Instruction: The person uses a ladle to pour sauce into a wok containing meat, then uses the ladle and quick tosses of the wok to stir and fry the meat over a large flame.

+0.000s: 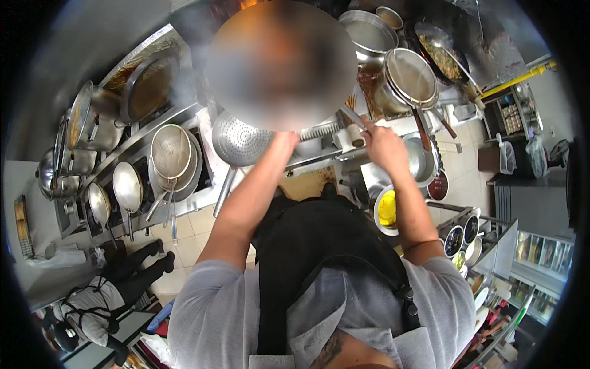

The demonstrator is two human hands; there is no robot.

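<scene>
My right hand (385, 147) is closed round the end of a long metal-handled utensil (352, 116); its head disappears into a large blurred oval. My left hand (285, 142) reaches to the lower edge of that same oval, seemingly closed, its fingers partly covered. A ridged metal piece (319, 131) lies just right of it; I cannot tell whether the hand touches it. Left of my left wrist rests a perforated metal strainer (241, 139), its handle pointing toward me. Orange flame glow (249, 3) shows above the oval, which hides whatever lies beneath it.
Right of the stove stand a pot with a sieve (412, 75) and a wok of chopped food (444, 58). A bowl of yellow liquid (386, 208) sits beside my right forearm. Pans (128, 187) and steel pots (98, 117) crowd the left. Another person (101, 301) stands lower left.
</scene>
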